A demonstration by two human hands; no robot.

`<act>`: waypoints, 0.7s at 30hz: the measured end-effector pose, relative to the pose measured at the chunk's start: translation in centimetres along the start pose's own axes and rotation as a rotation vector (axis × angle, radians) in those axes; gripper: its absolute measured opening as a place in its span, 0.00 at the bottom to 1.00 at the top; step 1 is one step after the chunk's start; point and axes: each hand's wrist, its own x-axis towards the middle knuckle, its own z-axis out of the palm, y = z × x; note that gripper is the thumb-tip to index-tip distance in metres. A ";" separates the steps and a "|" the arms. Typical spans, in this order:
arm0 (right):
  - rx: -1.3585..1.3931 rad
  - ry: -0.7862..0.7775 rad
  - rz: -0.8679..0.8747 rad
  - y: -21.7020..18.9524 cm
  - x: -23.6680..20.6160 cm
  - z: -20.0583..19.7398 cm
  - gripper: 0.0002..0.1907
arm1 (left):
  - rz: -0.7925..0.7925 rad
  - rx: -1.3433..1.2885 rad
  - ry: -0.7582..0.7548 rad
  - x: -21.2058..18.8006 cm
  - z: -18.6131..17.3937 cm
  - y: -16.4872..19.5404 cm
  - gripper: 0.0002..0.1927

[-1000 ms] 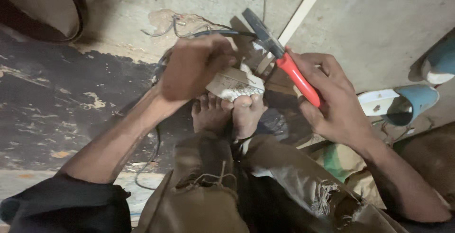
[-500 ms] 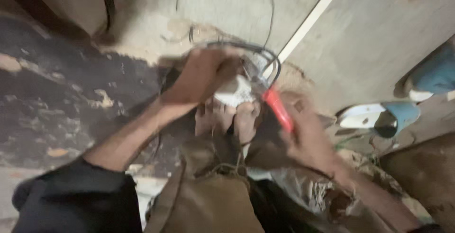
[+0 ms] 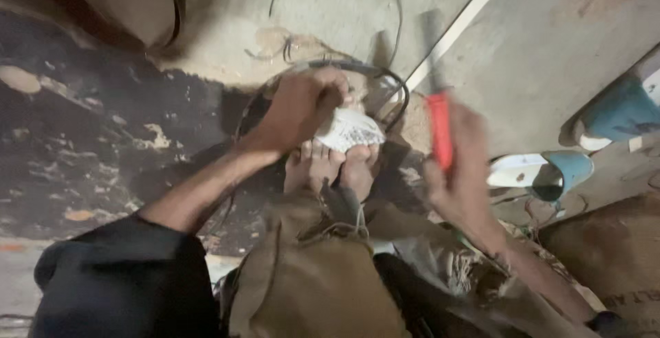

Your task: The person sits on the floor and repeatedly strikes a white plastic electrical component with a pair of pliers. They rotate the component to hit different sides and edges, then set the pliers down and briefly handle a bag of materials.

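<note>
Fingers atop white piece, hammer alongside.

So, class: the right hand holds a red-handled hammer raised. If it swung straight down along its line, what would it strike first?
Most likely the white object that the left hand steadies above the feet. The right hand is blurred, so depth is uncertain.

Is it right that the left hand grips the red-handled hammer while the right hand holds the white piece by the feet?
No, the hands are swapped. In the head view, the right hand grips the red-handled hammer, and the left hand holds the white piece by the feet.
</note>
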 end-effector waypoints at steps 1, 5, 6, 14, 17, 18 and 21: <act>-0.012 -0.016 -0.024 -0.1 0.1 -0.1 0.36 | 0.025 -0.017 0.026 0.0 0.0 -0.1 0.08; 0.086 -0.110 0.176 -0.4 0.8 -0.4 0.38 | 0.274 -0.033 0.111 -0.3 0.0 -0.8 0.08; 0.049 0.006 0.154 -0.6 1.0 -0.5 0.34 | 0.187 0.004 0.074 -0.4 0.1 -1.1 0.09; -0.070 0.046 0.031 -1.2 2.9 -1.0 0.37 | 0.297 -0.059 0.190 -0.4 1.3 -3.0 0.13; -0.059 -0.061 0.104 -1.8 2.0 -1.2 0.37 | 0.059 -0.051 0.032 -0.6 1.3 -3.0 0.12; -0.013 -0.160 0.123 -1.7 2.1 -1.1 0.38 | 0.189 0.001 0.110 -0.5 1.2 -3.0 0.11; -0.070 0.009 0.057 -1.5 2.6 -1.3 0.35 | 0.463 0.059 0.279 -0.4 1.3 -3.0 0.10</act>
